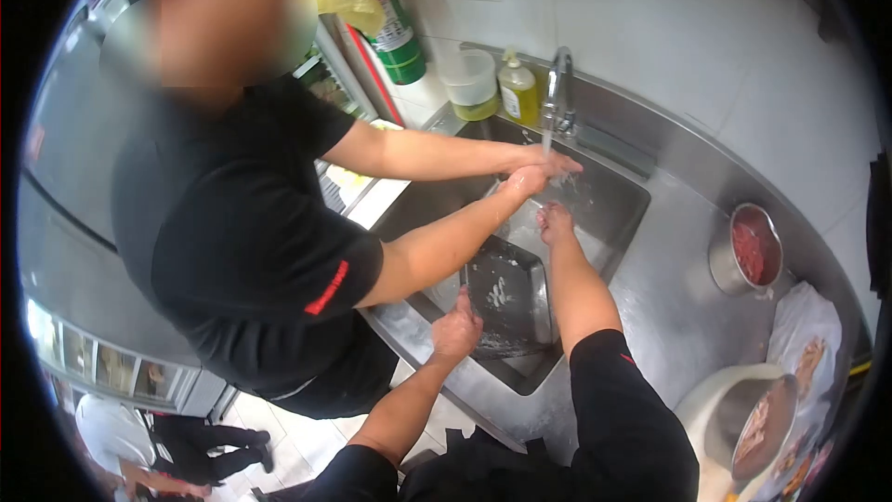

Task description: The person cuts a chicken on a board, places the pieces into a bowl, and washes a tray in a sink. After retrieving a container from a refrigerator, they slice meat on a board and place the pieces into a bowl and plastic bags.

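My left hand [457,325] is closed at the near-left edge of a dark rectangular pan [530,288], which tilts inside the metal sink [632,200] and has white suds on it. My right hand [556,223] reaches over the sink with its fingers curled, just below the co-worker's hands; what lies in them, if anything, I cannot make out. The co-worker's two hands [539,170] are together under the stream from the faucet [560,84].
Behind the sink stand a soap bottle [518,93] and a clear plastic tub [469,84]. On the right counter sit a metal pot of red contents [748,251], a plastic bag [806,325] and a larger pot [762,423]. The co-worker [242,223] stands close on the left.
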`<act>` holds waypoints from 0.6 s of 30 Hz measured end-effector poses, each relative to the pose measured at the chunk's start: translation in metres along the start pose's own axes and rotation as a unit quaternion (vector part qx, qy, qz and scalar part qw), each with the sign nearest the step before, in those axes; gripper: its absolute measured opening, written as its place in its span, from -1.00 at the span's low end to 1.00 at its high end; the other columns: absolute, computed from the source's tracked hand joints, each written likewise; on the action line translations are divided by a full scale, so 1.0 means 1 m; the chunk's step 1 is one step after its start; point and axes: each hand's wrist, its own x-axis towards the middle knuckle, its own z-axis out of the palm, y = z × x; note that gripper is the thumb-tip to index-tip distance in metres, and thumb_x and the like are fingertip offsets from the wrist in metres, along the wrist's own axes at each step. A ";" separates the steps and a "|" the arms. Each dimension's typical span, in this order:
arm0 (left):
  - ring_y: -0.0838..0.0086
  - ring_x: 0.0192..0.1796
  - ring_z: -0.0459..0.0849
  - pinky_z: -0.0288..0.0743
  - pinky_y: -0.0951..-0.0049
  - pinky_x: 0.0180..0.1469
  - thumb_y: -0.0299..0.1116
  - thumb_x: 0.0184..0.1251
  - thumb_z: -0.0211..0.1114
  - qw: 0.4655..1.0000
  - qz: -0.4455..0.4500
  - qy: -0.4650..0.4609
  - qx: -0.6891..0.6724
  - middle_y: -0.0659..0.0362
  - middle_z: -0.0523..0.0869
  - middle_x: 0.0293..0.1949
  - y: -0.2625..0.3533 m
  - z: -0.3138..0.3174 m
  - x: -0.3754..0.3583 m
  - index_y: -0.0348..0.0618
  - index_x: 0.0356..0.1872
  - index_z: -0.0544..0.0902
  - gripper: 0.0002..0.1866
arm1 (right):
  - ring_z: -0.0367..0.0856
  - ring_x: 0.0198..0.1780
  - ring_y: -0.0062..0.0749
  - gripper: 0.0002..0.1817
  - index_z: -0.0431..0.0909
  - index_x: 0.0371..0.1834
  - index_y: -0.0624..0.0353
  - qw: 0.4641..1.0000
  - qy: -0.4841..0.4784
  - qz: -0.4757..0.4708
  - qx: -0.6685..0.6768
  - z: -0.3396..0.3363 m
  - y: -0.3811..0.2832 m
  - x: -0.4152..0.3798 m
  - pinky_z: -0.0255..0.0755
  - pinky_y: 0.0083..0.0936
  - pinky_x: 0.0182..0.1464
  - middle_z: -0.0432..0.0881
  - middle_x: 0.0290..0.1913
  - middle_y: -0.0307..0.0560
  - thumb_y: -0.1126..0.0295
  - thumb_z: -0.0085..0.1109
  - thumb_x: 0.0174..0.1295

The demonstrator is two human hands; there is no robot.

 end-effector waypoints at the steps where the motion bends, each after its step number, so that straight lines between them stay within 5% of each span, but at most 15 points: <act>1: 0.01 -0.26 0.74 0.59 0.02 -0.17 -0.27 0.22 0.20 1.000 -0.004 -0.014 0.002 -0.10 0.74 -0.30 0.003 -0.006 -0.001 -0.26 0.43 0.19 -0.26 | 0.50 -0.42 -0.46 -0.89 0.51 -0.10 0.03 1.000 -0.006 0.017 0.022 0.002 -0.004 -0.001 0.42 -0.55 -0.43 0.55 -0.25 -0.20 0.47 -0.01 0.42; 5: 0.03 -0.21 0.75 0.59 0.04 -0.15 -0.28 0.23 0.19 1.000 -0.005 -0.009 -0.001 -0.09 0.75 -0.27 -0.001 0.001 0.001 -0.29 0.44 0.17 -0.25 | 0.63 -0.24 -0.43 -0.84 0.47 -0.01 -0.02 0.995 -0.037 0.009 0.096 0.003 0.002 0.007 0.53 -0.46 -0.23 0.62 -0.12 -0.26 0.25 0.09 0.44; 8: 0.02 -0.21 0.75 0.58 -0.01 -0.18 -0.25 0.24 0.19 0.999 -0.011 -0.041 -0.028 -0.10 0.75 -0.27 0.005 -0.012 -0.003 -0.28 0.44 0.18 -0.25 | 0.60 -0.04 -0.44 -0.67 0.47 0.09 -0.09 0.937 -0.294 -0.088 0.165 -0.007 0.010 0.029 0.56 -0.42 -0.01 0.60 -0.05 -0.34 0.07 0.18 0.37; 10: 0.00 -0.21 0.75 0.57 -0.04 -0.20 -0.27 0.24 0.18 0.997 -0.022 -0.055 -0.047 -0.10 0.75 -0.27 0.004 -0.012 -0.001 -0.27 0.43 0.19 -0.27 | 0.58 -0.11 -0.56 -0.70 0.48 0.03 0.00 0.945 -0.292 -0.102 0.108 -0.023 0.019 0.057 0.54 -0.46 -0.08 0.58 -0.09 -0.39 0.16 0.22 0.35; 13: -0.02 -0.21 0.75 0.59 -0.04 -0.21 -0.34 0.22 0.18 0.997 -0.024 -0.016 -0.068 -0.11 0.74 -0.21 0.001 0.000 0.001 -0.28 0.42 0.20 -0.29 | 0.54 -0.09 -0.56 -0.85 0.47 0.03 -0.07 0.978 -0.183 0.023 0.095 -0.022 -0.003 0.056 0.50 -0.52 -0.05 0.57 -0.10 -0.40 0.33 0.00 0.47; 14: -0.02 -0.21 0.75 0.60 -0.02 -0.20 -0.36 0.21 0.18 0.997 -0.022 0.001 -0.080 -0.11 0.74 -0.17 0.001 0.005 0.000 -0.29 0.41 0.20 -0.29 | 0.52 -0.11 -0.57 -0.86 0.46 0.02 -0.03 0.974 -0.162 -0.003 0.157 -0.015 -0.011 0.040 0.47 -0.57 -0.07 0.55 -0.14 -0.39 0.32 0.01 0.47; 16: -0.01 -0.17 0.75 0.61 0.01 -0.17 -0.39 0.21 0.17 0.996 0.005 0.012 -0.092 -0.13 0.72 -0.12 0.002 0.001 -0.003 -0.31 0.41 0.20 -0.30 | 0.48 -0.21 -0.59 -0.88 0.48 -0.10 0.03 0.942 -0.183 -0.255 -0.121 -0.049 0.006 0.101 0.43 -0.63 -0.19 0.51 -0.25 -0.33 0.31 -0.03 0.45; 18: -0.01 -0.15 0.74 0.61 0.04 -0.15 -0.38 0.23 0.17 0.995 0.006 0.007 -0.102 -0.13 0.72 -0.11 0.003 -0.004 -0.004 -0.31 0.41 0.20 -0.30 | 0.45 -0.34 -0.59 -0.87 0.49 -0.14 0.07 0.942 -0.206 -0.230 -0.133 -0.045 0.004 0.117 0.43 -0.62 -0.29 0.50 -0.33 -0.29 0.33 -0.05 0.42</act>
